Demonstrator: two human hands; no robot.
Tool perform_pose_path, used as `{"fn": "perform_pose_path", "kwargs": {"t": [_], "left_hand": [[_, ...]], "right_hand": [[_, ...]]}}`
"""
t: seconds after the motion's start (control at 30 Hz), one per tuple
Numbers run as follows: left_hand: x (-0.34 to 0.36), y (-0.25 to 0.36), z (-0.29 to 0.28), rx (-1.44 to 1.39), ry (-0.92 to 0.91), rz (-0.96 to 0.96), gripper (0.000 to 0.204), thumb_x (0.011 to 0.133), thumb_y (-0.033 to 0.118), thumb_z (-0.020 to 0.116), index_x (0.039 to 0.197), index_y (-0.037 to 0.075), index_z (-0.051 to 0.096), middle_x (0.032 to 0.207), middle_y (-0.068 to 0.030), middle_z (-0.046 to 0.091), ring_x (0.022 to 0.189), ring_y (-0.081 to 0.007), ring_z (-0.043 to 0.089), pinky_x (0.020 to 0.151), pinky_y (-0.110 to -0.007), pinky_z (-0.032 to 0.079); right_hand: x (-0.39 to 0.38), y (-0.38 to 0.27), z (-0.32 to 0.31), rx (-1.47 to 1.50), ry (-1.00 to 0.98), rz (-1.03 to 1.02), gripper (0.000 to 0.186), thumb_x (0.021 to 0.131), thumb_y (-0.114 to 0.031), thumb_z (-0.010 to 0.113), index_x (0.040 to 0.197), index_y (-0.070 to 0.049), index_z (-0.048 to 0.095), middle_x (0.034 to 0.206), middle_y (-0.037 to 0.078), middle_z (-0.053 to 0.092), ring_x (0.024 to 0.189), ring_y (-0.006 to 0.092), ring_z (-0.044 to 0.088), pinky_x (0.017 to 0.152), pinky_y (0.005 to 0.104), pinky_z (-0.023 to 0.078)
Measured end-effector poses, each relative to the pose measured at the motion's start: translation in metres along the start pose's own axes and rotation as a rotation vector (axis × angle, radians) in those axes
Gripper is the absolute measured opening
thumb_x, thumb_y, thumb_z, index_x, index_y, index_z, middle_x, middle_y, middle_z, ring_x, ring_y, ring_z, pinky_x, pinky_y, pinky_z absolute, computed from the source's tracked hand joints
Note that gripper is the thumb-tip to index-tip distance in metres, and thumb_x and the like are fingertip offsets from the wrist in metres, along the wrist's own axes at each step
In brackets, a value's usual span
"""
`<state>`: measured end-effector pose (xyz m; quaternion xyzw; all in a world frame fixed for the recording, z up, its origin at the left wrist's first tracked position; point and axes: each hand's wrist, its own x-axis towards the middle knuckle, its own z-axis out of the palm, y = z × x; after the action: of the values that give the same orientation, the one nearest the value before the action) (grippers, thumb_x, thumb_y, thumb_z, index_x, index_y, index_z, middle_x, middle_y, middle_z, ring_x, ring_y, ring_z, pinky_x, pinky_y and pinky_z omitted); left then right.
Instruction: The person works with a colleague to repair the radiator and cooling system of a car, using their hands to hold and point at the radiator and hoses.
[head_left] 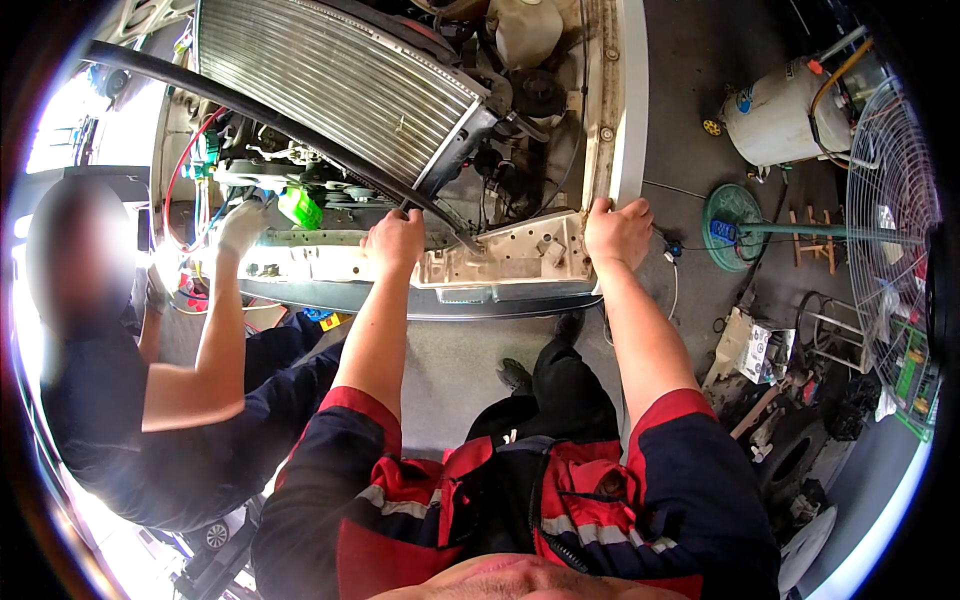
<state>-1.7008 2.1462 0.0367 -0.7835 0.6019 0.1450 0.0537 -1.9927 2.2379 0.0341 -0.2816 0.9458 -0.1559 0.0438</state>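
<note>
My left hand [395,241] is closed at the inner edge of a car's pale front panel [515,258], beside the lower end of a long black bar [290,125]. What its fingers grip is hidden. At the panel's right corner, where the white fender [632,100] meets it, my right hand [618,233] wraps its fingers over the edge. Behind the panel a finned metal radiator [345,85] lies tilted across the engine bay, apart from both hands. On my left, a co-worker's gloved hand [240,228] reaches in near a bright green object [299,208].
The co-worker [95,390] sits or crouches close on my left. To the right stand a wire fan [893,240] with a round green base [733,228] and a pale tank [785,112]. Boxes [765,352] and a tyre [795,460] are at lower right.
</note>
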Motion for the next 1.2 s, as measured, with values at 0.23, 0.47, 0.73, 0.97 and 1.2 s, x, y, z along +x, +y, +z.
{"fn": "perform_pose_path", "kwargs": {"t": [0.23, 0.47, 0.73, 0.97, 1.2], "left_hand": [[0.001, 0.000, -0.001, -0.005, -0.009, -0.007, 0.048, 0.086, 0.048, 0.041, 0.106, 0.014, 0.070, 0.104, -0.0174, 0.068, 0.106, -0.0323, 0.062, 0.098, -0.045, 0.037], [0.002, -0.001, 0.000, -0.024, -0.025, -0.008, 0.049, 0.085, 0.047, 0.041, 0.106, 0.012, 0.069, 0.103, -0.0177, 0.068, 0.105, -0.0315, 0.062, 0.098, -0.044, 0.036], [0.000, 0.001, -0.002, -0.050, -0.010, 0.004, 0.048, 0.085, 0.045, 0.041, 0.104, 0.012, 0.070, 0.102, -0.0183, 0.068, 0.105, -0.0321, 0.062, 0.098, -0.044, 0.037], [0.002, 0.000, 0.000, -0.027, -0.039, 0.000, 0.047, 0.085, 0.044, 0.041, 0.102, 0.011, 0.070, 0.100, -0.0182, 0.069, 0.103, -0.0328, 0.063, 0.098, -0.044, 0.037], [0.002, -0.002, 0.001, -0.005, -0.009, -0.001, 0.047, 0.085, 0.045, 0.041, 0.101, 0.011, 0.070, 0.101, -0.0173, 0.069, 0.103, -0.0331, 0.063, 0.097, -0.044, 0.037]], "right_hand": [[0.000, -0.001, -0.001, -0.005, 0.000, -0.006, 0.050, 0.082, -0.034, 0.053, 0.112, 0.006, 0.048, 0.110, 0.023, 0.056, 0.101, 0.0386, 0.058, 0.086, 0.0466, 0.050], [0.000, -0.002, -0.002, -0.015, -0.004, 0.004, 0.050, 0.082, -0.033, 0.053, 0.112, 0.006, 0.048, 0.109, 0.023, 0.056, 0.101, 0.0383, 0.058, 0.084, 0.0464, 0.051], [0.000, -0.006, -0.009, -0.012, -0.032, 0.017, 0.048, 0.082, -0.032, 0.052, 0.110, 0.007, 0.048, 0.110, 0.024, 0.056, 0.103, 0.0386, 0.057, 0.087, 0.0470, 0.049], [0.000, -0.005, -0.009, -0.001, -0.047, 0.020, 0.050, 0.082, -0.032, 0.052, 0.113, 0.007, 0.048, 0.112, 0.024, 0.056, 0.105, 0.0383, 0.057, 0.088, 0.0466, 0.049], [-0.001, -0.004, -0.007, -0.010, -0.050, 0.013, 0.050, 0.083, -0.033, 0.052, 0.113, 0.007, 0.048, 0.114, 0.024, 0.055, 0.104, 0.0384, 0.057, 0.087, 0.0466, 0.050]]}}
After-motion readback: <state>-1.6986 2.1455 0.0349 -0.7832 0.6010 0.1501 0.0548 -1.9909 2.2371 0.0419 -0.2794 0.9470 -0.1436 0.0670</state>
